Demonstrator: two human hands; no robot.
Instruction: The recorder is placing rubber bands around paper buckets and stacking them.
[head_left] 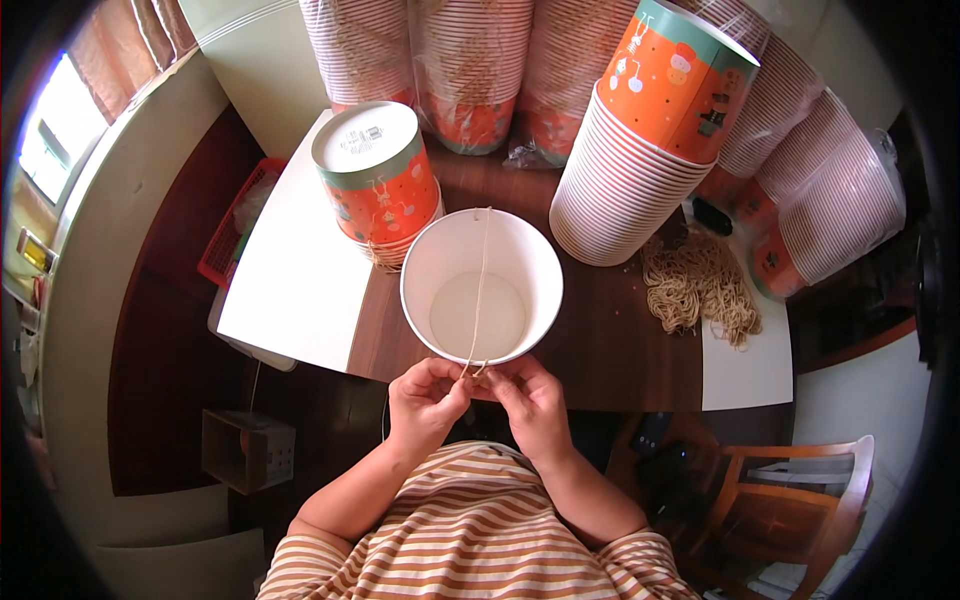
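The table point(300, 290) stretches away beyond my hands. Just past my fingertips stands an open white paper bucket point(481, 285), its near rim almost touching them. My left hand point(425, 398) and right hand point(528, 400) meet at that rim, both pinching a thin string point(481, 280) that runs across the bucket's mouth to its far rim.

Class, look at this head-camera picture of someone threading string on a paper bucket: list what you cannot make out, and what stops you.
- String end: hidden between the left hand and right hand fingertips.
- Bucket outer wall: hidden, seen from above.
- Wrapped stacks of buckets: tops cut off by upper edge.
- Small dark thing beside the string pile: too small to identify.
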